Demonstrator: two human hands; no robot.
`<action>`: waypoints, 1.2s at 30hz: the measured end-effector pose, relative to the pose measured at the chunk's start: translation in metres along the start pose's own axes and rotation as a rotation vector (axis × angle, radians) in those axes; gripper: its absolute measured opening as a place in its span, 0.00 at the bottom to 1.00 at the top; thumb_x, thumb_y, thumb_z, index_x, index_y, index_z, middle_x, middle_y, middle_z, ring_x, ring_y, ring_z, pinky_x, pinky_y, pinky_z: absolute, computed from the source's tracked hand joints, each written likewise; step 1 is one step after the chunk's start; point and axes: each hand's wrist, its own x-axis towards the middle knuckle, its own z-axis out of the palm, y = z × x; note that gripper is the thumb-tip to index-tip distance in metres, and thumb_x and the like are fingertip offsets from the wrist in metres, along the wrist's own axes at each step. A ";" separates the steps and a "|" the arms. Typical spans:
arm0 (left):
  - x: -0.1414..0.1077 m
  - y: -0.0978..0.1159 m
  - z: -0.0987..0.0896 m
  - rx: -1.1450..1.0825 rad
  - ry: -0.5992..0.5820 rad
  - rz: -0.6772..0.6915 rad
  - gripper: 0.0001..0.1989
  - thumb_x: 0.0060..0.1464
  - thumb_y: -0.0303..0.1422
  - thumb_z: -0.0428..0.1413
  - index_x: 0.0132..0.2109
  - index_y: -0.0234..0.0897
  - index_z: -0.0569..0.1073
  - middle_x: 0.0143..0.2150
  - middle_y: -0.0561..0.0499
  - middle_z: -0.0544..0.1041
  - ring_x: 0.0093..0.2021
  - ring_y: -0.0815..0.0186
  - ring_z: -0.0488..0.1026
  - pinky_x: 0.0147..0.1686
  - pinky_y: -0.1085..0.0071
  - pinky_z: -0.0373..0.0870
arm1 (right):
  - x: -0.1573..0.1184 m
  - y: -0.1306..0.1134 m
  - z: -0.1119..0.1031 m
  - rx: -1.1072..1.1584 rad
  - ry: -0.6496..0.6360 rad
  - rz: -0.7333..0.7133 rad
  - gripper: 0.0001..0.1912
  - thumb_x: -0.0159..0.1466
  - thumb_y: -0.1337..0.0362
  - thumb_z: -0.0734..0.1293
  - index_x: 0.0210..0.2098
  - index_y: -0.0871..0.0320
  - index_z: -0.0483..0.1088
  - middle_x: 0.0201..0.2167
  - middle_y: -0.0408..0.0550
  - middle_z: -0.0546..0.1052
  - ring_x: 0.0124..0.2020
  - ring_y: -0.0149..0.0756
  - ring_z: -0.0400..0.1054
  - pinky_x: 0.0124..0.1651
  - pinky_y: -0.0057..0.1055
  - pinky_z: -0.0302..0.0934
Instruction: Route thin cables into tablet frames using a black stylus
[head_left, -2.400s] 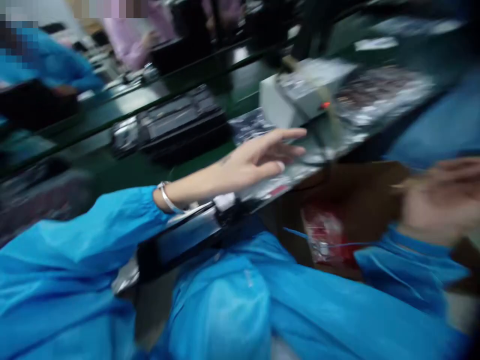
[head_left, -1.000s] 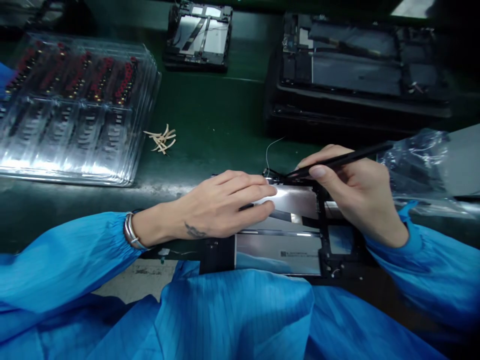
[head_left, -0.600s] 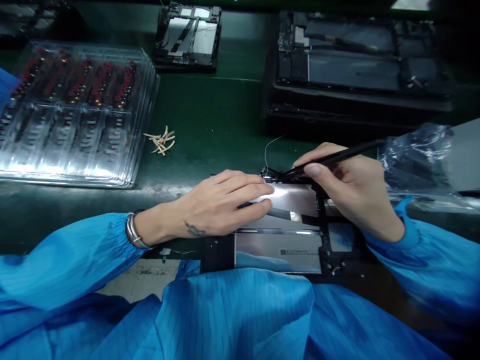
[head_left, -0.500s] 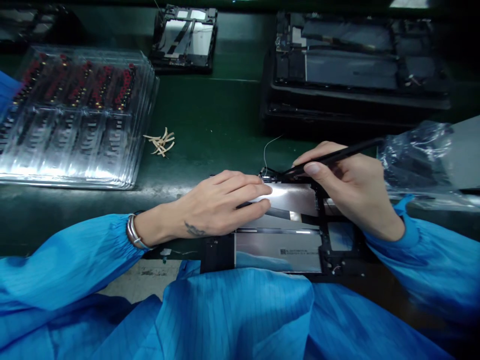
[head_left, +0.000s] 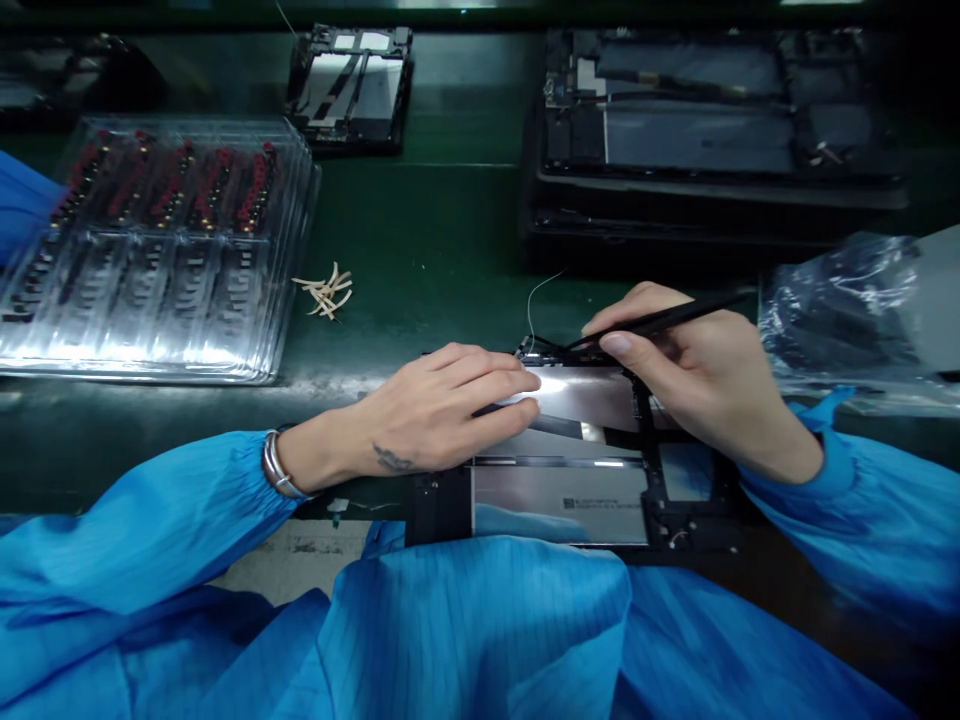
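Note:
An opened tablet-like device [head_left: 559, 510] lies in front of me, with silver battery panels in a black frame. My left hand [head_left: 450, 410] rests palm down on its upper left part, fingers stretched and slightly apart; it covers that area. In my right hand [head_left: 682, 375] is a pair of black tweezers [head_left: 667, 318], pinched between thumb and fingers. Their tips reach the device's upper edge, among small dark parts. A thin pale wire [head_left: 531, 305] curves up from that edge. What exactly the tips touch is too small to tell.
Stacked clear plastic trays [head_left: 251, 285] hold red and black parts at left, a blue sleeve [head_left: 26, 200] beside them. Thin beige strips [head_left: 328, 292] lie nearby. Another opened device [head_left: 352, 90] and a stack of black devices [head_left: 712, 150] stand behind. Clear plastic wrap [head_left: 840, 310] lies at right.
The view has shifted slightly. My right hand has tilted the tweezers a little flatter, with the tips still at the upper edge. My left hand stays in place on the device.

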 end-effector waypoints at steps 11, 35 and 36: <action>0.000 -0.001 0.000 0.022 0.009 -0.005 0.10 0.71 0.26 0.50 0.50 0.33 0.77 0.53 0.45 0.83 0.54 0.61 0.79 0.50 0.66 0.76 | -0.002 0.003 0.001 -0.008 0.034 0.000 0.07 0.72 0.60 0.67 0.40 0.51 0.77 0.37 0.43 0.80 0.36 0.35 0.76 0.35 0.32 0.65; -0.041 -0.306 -0.109 0.332 -0.484 -1.523 0.20 0.67 0.41 0.60 0.59 0.34 0.73 0.57 0.44 0.76 0.54 0.57 0.77 0.54 0.55 0.78 | 0.002 0.011 0.003 0.189 0.158 0.190 0.27 0.64 0.35 0.68 0.32 0.52 0.81 0.34 0.47 0.82 0.32 0.38 0.79 0.34 0.30 0.74; -0.039 -0.307 -0.107 0.316 -0.478 -1.482 0.20 0.67 0.41 0.60 0.59 0.34 0.74 0.57 0.44 0.76 0.54 0.56 0.77 0.53 0.55 0.79 | 0.002 0.010 0.003 0.223 0.153 0.194 0.27 0.64 0.35 0.68 0.32 0.53 0.80 0.33 0.48 0.82 0.32 0.38 0.79 0.34 0.29 0.74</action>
